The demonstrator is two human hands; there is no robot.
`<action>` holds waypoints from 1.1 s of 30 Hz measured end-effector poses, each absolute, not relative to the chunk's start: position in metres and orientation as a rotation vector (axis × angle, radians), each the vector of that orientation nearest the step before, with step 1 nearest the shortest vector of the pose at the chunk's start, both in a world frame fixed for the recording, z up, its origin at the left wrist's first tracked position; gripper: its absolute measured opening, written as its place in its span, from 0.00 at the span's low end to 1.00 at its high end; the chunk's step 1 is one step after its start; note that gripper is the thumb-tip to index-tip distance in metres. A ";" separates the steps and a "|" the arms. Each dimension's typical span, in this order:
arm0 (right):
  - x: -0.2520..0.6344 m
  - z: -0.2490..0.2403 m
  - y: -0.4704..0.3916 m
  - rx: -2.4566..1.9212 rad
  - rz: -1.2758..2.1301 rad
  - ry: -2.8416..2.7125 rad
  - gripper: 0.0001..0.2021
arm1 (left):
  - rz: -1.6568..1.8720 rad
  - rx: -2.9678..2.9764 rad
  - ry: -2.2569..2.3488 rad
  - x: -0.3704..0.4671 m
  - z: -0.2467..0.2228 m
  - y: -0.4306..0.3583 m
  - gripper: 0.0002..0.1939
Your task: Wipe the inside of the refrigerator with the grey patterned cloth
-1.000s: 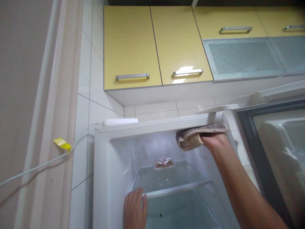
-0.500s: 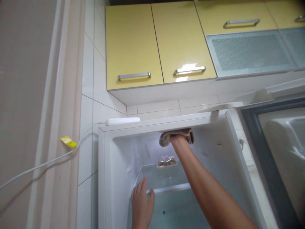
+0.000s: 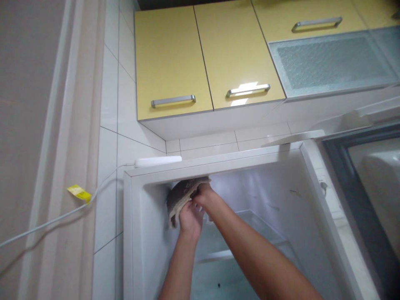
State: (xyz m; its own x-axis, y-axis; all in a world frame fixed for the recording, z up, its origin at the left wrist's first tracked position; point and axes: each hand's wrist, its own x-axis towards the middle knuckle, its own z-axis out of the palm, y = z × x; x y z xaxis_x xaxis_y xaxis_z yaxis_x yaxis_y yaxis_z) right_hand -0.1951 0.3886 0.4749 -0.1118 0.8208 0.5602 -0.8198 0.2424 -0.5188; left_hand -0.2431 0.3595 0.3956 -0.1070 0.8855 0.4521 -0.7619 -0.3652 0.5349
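A grey-brown cloth (image 3: pixel 184 196) is bunched in the upper left corner of an open refrigerator (image 3: pixel 134 233), near its ceiling and left wall. My right hand (image 3: pixel 203 195) grips the cloth's right end, its fingers mostly hidden by the folds. Just below it, my left hand (image 3: pixel 191 217) has come up to the cloth's lower edge and appears closed on it, with the fingertips partly covered. The two hands are close together, and the right forearm crosses the inside of the refrigerator.
A glass shelf (image 3: pixel 225 246) with a pale front edge lies below the hands. The refrigerator door (image 3: pixel 359 200) stands open at the right. Yellow cupboards (image 3: pixel 171 62) hang above. A white cable (image 3: pixel 46 221) with a yellow tag (image 3: pixel 78 193) runs along the left.
My right hand has moved the cloth leftward along the top of the interior into the corner. My left hand has risen from above the shelf to the cloth.
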 end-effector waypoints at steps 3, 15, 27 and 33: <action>-0.168 0.462 0.382 -0.054 1.411 -0.927 0.02 | 1.773 0.877 0.089 -0.253 0.415 0.347 0.08; -0.005 0.275 0.394 -1.336 -0.035 -1.381 0.28 | 2.047 0.757 0.044 -0.218 0.455 0.260 0.16; 0.001 0.253 0.378 -1.671 -0.296 -1.652 0.23 | 2.052 0.926 -0.080 -0.244 0.465 0.382 0.34; 0.002 0.250 0.377 -1.634 -0.309 -1.640 0.21 | 1.918 0.828 -0.027 -0.257 0.460 0.481 0.36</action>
State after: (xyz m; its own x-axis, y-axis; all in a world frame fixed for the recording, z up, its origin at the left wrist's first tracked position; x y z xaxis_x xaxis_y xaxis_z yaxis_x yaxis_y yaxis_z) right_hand 0.0017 0.3767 0.2501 0.1362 0.7357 0.6635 0.9269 0.1419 -0.3476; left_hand -0.2566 0.4812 0.4603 -0.2605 0.7897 0.5555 -0.8050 -0.4953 0.3267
